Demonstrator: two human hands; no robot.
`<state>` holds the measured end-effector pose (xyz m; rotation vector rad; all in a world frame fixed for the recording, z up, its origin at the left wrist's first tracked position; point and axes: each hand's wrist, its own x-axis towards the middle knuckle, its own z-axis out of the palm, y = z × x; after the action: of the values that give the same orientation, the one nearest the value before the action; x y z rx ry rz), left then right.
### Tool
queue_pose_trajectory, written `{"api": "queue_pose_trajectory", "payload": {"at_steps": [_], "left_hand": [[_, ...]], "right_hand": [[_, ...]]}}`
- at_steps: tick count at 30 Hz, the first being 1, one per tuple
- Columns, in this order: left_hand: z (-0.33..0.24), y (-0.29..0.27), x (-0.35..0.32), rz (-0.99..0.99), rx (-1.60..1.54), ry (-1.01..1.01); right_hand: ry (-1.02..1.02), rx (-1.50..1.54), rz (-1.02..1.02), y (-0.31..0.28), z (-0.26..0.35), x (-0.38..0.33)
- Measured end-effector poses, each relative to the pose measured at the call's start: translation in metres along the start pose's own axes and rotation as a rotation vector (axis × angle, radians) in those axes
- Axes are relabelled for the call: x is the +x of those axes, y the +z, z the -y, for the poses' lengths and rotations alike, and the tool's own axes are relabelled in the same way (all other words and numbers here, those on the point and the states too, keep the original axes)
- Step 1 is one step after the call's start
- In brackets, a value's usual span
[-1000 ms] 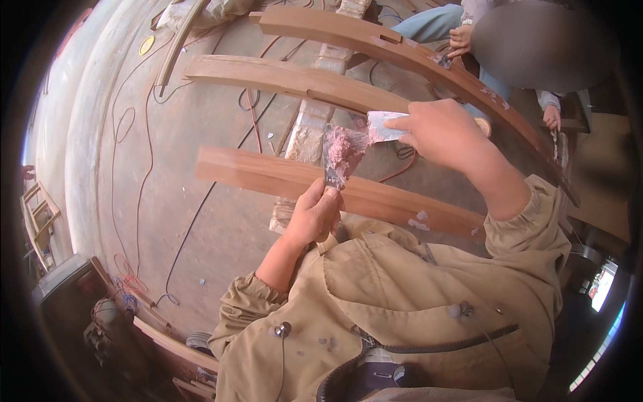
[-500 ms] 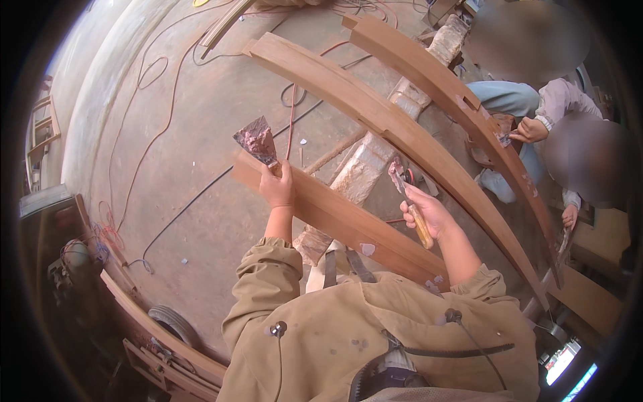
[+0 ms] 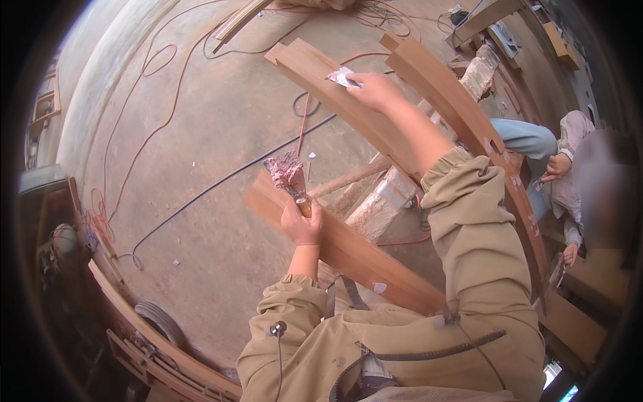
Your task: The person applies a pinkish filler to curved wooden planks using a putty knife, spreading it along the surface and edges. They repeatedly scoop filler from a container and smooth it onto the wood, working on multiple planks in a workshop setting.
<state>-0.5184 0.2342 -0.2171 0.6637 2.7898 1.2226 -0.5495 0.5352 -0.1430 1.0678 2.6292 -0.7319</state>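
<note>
My left hand [image 3: 303, 222] is closed on the handle of a putty knife [image 3: 305, 206], held up above the near wooden board [image 3: 362, 258]. A lump of pinkish putty [image 3: 287, 173] covers its wide blade. Farther off, my right hand [image 3: 376, 92] reaches over the middle curved wooden beam [image 3: 375, 127]. It grips a second putty knife [image 3: 345, 77], whose blade lies at the beam's face near its far end. Pink putty shows at the blade's tip. This knife's handle is hidden in my hand. A pale putty patch [image 3: 380, 288] marks the near board.
Another curved beam [image 3: 445, 90] runs along the right. Beside it a co-worker's hand [image 3: 557, 166] holds a small tool. A rough, pale-crusted support [image 3: 382, 208] lies under the boards. Cables [image 3: 221, 179] cross the floor, and a tyre [image 3: 159, 321] lies at lower left.
My right hand has swung forward and left with its knife, from above the near board to the far end of the middle beam. My left hand has shifted slightly right and nearer.
</note>
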Motion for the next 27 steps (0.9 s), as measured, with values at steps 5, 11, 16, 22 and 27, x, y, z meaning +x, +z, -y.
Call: {"api": "queue_pose_trajectory", "payload": {"at_steps": [5,11,16,22,27], "left_hand": [[0.002,0.001,-0.002,0.003,-0.019,0.003],[0.002,-0.002,-0.002,0.011,0.02,-0.013],[0.0,-0.002,0.001,0.0,0.026,0.011],[-0.004,-0.003,0.003,-0.004,0.018,0.016],[0.001,-0.004,0.002,0.004,-0.016,0.013]], "right_hand": [[-0.067,-0.205,0.0,-0.007,0.059,0.04],[-0.103,-0.392,0.129,0.003,0.075,0.067],[-0.147,-0.5,0.184,-0.017,0.074,0.064],[-0.112,-0.437,0.155,-0.021,0.083,0.069],[-0.085,-0.574,0.278,-0.04,0.106,0.065]]}}
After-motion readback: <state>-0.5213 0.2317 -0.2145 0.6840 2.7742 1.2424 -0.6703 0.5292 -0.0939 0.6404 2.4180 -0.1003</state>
